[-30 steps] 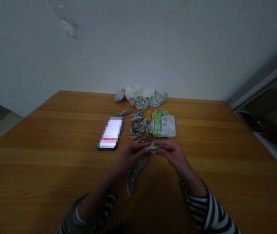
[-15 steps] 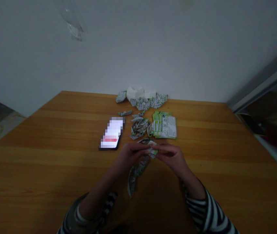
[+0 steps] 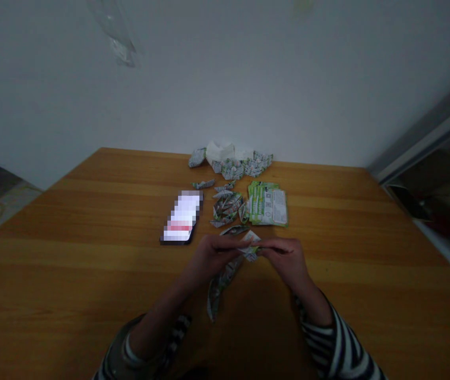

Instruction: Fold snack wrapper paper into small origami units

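My left hand (image 3: pixel 212 258) and my right hand (image 3: pixel 288 261) meet above the wooden table (image 3: pixel 70 274), both pinching a small folded piece of green-and-white printed paper (image 3: pixel 249 245). From under my left hand a long chain of folded paper pieces (image 3: pixel 219 287) hangs down toward me. Both sleeves are striped black and white.
A phone (image 3: pixel 182 216) with a lit screen lies left of a cluster of folded paper pieces (image 3: pixel 227 206). A stack of flat green printed sheets (image 3: pixel 268 205) lies to their right. More folded pieces and white paper (image 3: pixel 228 158) are heaped by the wall.
Both hands have dropped slightly toward me and the small folded piece between them has been turned; my right fingers now lie flatter along it.
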A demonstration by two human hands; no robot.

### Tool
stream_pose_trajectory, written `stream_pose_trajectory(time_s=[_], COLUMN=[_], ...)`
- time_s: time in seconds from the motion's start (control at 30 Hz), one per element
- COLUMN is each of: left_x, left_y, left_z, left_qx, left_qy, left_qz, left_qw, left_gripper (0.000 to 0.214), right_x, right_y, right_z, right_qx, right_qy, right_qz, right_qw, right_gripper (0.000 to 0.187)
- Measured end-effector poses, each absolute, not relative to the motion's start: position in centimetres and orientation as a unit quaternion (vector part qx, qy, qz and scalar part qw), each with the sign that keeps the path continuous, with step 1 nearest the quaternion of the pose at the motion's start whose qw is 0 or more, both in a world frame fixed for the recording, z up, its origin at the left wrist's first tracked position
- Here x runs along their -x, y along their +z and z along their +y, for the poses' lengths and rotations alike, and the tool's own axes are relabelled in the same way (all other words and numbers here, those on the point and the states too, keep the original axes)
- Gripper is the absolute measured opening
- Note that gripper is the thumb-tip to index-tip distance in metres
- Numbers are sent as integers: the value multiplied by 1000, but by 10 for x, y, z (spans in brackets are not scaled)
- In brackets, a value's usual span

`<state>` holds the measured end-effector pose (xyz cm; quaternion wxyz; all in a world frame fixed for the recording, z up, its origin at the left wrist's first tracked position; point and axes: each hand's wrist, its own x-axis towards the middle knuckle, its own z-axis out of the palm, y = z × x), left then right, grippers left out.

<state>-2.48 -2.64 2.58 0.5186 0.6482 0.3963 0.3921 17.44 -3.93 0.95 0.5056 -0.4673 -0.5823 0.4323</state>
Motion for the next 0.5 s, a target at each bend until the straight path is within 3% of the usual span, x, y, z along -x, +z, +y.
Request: stream_pose_trajectory(time_s=[0.3, 0.5], left_x=[11, 0], left_y=[27, 22], left_z=[-31, -35], left_qx=[-551, -407], left_qy=[450, 489], left_qz=[442, 477], left_qw=[546, 606], left_gripper=[19, 21], right_x=[-159, -146], right_y=[2, 1], right_z=[-40, -41], right_qx=[505, 513], right_qy=[414, 459], right_qz=[-492, -407], right_qw=[576, 601], right_gripper=[2, 15])
